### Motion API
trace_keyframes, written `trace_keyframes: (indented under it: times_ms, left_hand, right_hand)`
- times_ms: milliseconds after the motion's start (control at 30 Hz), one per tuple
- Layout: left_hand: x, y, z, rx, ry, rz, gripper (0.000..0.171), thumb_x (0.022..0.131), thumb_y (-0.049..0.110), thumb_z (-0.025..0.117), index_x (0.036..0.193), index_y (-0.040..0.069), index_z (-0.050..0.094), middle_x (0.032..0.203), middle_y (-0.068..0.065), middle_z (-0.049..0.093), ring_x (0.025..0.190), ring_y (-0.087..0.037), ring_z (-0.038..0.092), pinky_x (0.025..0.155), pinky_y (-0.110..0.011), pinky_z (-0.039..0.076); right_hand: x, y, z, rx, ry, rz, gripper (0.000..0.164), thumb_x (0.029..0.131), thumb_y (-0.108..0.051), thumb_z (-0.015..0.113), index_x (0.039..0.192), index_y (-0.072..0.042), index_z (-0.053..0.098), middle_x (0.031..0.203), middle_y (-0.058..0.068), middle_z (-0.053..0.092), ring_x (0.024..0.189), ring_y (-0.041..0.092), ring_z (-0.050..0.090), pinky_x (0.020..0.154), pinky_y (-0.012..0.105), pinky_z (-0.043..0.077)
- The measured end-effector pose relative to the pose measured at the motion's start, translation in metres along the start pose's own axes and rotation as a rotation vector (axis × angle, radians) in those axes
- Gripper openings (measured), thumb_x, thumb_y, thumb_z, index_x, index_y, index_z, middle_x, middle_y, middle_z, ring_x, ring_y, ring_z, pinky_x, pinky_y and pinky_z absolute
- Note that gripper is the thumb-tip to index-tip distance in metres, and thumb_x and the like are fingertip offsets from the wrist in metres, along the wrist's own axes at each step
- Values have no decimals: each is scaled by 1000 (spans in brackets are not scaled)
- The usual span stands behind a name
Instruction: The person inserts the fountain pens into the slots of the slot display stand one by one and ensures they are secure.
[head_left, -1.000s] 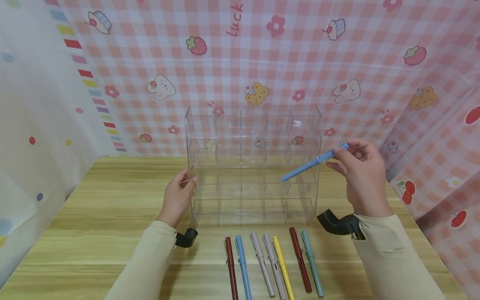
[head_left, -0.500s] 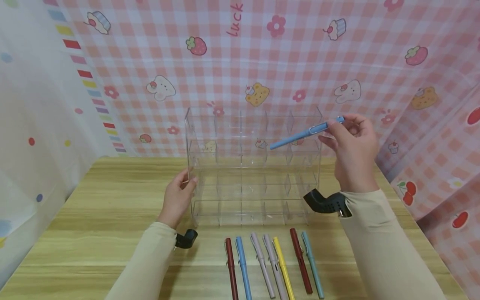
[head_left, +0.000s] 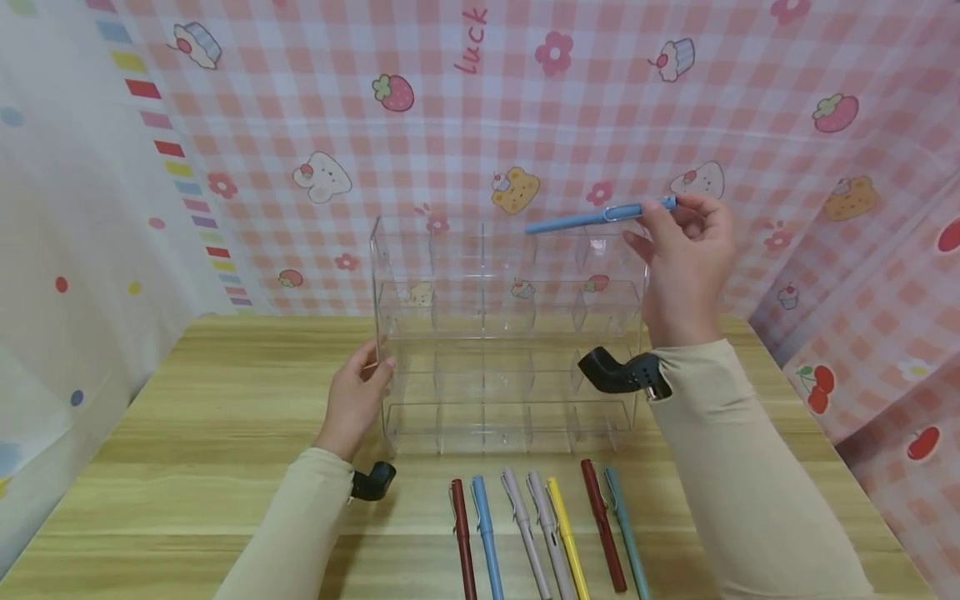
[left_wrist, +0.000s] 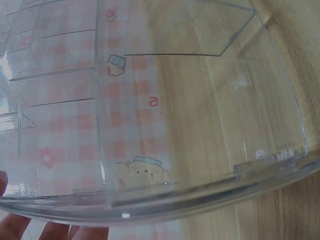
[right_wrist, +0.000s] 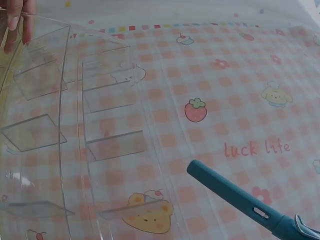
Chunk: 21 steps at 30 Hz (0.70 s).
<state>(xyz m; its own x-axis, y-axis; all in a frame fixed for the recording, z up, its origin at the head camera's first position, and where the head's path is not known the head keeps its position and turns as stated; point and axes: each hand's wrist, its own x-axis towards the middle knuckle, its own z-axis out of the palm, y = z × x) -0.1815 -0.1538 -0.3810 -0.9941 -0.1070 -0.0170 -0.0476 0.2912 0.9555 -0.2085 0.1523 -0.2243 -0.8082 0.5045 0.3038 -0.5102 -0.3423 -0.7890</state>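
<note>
Since the earlier frames: blue pen point(head_left: 581, 220) raised from in front of the middle rows to the top of the clear rack point(head_left: 510, 417), drifting inward and lying nearer level. Right hand point(head_left: 686, 254) rose with it, pinching the clip end between thumb and fingers; free end points left. Left hand point(head_left: 351, 400) unmoved, gripping the rack's left side, thumb in front, fingertips behind.

My reading: the pen is now at top-row height, but not in any compartment. Right wrist view shows its free end against the cloth point(head_left: 420, 133), clear of the rack; its colour looks teal there.

Rack stands upright, see-through, dividers in rows. In front, on the wooden table point(head_left: 247, 400), a line of pens, left to right: dark red point(head_left: 463, 533), blue point(head_left: 486, 533), two pale lilac point(head_left: 525, 529), yellow point(head_left: 567, 537), dark red again, teal point(head_left: 626, 533). These lie where they did.
</note>
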Motion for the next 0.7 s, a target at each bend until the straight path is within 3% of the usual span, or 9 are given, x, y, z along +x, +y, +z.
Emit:
trace_keyframes:
  times_ms: [267, 700]
  left_hand:
    - [1, 1, 0, -8, 2, 6, 46, 101, 18, 49, 145, 10, 42, 137, -19, 49, 118, -29, 52, 87, -35, 48]
    - [0, 2, 0, 35, 6, 27, 47, 101, 19, 48, 146, 7, 41, 139, -20, 49, 120, -33, 51, 93, -44, 48]
  right_hand:
    - [3, 13, 12, -44, -17, -3, 26, 86, 3, 68, 101, -8, 50, 94, 7, 50, 80, 15, 60, 68, 26, 56]
    - [4, 32, 26, -159, -67, 6, 21, 88, 0, 66, 99, -10, 52, 98, 8, 57, 90, 19, 64, 74, 29, 57]
